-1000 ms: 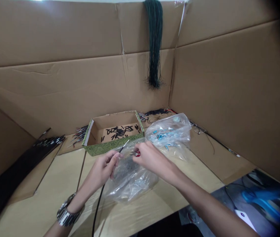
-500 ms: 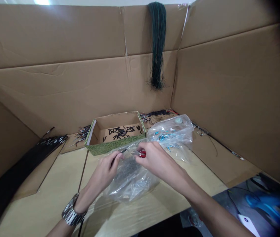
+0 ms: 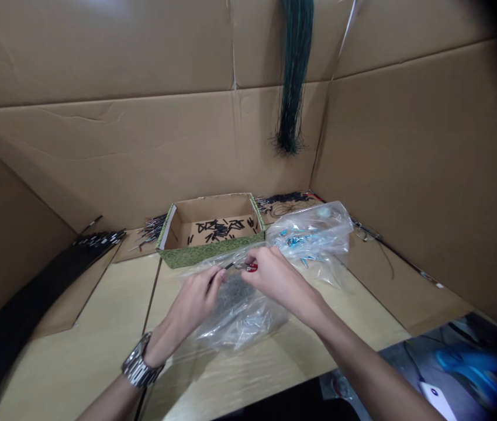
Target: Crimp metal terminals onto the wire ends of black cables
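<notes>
My left hand (image 3: 196, 295), with a metal watch on its wrist, is closed around a thin black rod (image 3: 230, 266). The rod's tip points up and right, toward my other hand. Small red-handled snips (image 3: 252, 267) are gripped in my right hand (image 3: 270, 275), their metal blades at or very close to the rod's tip. Whether blades and tip touch, I cannot tell. Beneath both hands lies a clear plastic bag (image 3: 248, 324) with small greyish pieces inside.
Behind the hands stands a green-sided open box (image 3: 209, 251) holding short black pieces. To its right rests a clear bag (image 3: 318, 225) with blue bits. Long black rods (image 3: 55, 280) lie at left. Dark green strands (image 3: 294, 76) hang over the cardboard wall (image 3: 143, 134).
The snips have come closer to the rod's tip, and my hands are nearer each other. The whole view has shifted slightly.
</notes>
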A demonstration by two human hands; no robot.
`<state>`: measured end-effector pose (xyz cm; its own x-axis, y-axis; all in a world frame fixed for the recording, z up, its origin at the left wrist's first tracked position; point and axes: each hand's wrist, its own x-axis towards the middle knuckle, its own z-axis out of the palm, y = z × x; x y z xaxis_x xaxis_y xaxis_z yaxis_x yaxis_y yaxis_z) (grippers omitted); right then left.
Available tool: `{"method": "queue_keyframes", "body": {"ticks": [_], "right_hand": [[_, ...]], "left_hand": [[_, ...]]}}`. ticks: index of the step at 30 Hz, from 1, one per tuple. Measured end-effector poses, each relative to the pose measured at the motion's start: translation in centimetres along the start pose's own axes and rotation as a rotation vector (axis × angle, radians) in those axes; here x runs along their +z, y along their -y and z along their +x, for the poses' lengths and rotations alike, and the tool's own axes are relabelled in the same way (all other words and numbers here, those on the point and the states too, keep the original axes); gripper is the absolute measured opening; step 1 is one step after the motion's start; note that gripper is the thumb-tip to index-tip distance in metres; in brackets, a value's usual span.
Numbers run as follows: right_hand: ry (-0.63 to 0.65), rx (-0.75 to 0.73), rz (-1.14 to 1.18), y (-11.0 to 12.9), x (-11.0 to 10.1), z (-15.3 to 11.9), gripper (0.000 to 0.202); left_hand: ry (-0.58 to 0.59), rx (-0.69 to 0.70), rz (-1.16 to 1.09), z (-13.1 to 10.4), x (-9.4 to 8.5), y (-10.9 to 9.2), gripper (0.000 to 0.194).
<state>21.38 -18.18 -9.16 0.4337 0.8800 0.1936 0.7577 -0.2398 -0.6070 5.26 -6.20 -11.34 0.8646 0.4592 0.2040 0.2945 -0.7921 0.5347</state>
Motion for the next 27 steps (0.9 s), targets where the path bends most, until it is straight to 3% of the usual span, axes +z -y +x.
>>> {"method": "queue_keyframes", "body": {"ticks": [8, 17, 21, 27], "right_hand": [[0.028, -0.002, -0.006, -0.2, 0.6, 1.0, 0.011], [0.027, 0.016, -0.021, -0.3, 2.9, 2.2, 0.015], [0.026, 0.008, -0.009, -0.6, 2.4, 2.1, 0.019], [0.024, 0.026, 0.059, -0.5, 0.9, 1.1, 0.01]], "left_hand": [[0.028, -0.014, 0.011, 0.0, 0.2, -0.1, 0.03], [0.02, -0.046, 0.016, 0.1, 1.1, 1.0, 0.033], [-0.004, -0.054, 0.009, 0.4, 0.8, 1.0, 0.033], [-0.045, -0.05, -0.021, 0.4, 0.6, 1.1, 0.031]]}}
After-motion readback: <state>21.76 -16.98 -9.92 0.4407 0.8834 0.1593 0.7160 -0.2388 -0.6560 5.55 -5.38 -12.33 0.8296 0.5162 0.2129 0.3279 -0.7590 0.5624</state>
